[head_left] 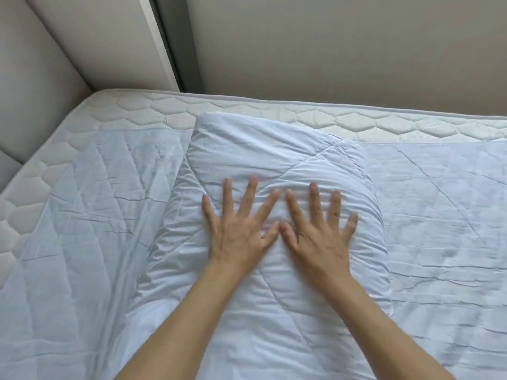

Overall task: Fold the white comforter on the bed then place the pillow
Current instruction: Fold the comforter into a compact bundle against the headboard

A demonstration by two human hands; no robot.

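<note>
1. Comforter [274, 149], white and quilted, lies folded into a thick, puffy strip on the bed, running from under both hands away toward the far edge of the mattress and back toward the person between the two forearms.
2. Far to the left of the left hand, a padded beige headboard [35, 78] stands against the end of the mattress [35, 204], whose quilted honeycomb border shows there and along the far side beyond the fingertips.
3. Just left of the left hand, a flat, thin quilted layer [82, 215] covers the mattress; the folded strip rests on top of it, and its creased left edge slopes down onto this layer.
4. Left hand [238, 231] lies palm down on the folded comforter, fingers straight and spread wide, pressing into the fabric; it holds nothing. The cloth is wrinkled around its fingertips.
5. The two thumbs meet or nearly meet in the middle; blur keeps me from telling whether they touch.
6. Right hand [318, 234] lies just beside the left, also palm down on the comforter, fingers straight and fanned out, pressing flat with nothing grasped. Its little finger is blurred.
7. Both bare forearms come in from the near edge and converge on the strip.
8. To the right of the right hand, the rounded right side of the fold drops onto the same flat quilted layer, which spreads out to the frame's right edge.
9. Beyond the fingertips of both hands, past the mattress border, stands a plain beige wall [343, 50], with a pale vertical trim [162, 42] up and to the left of the left hand.
</note>
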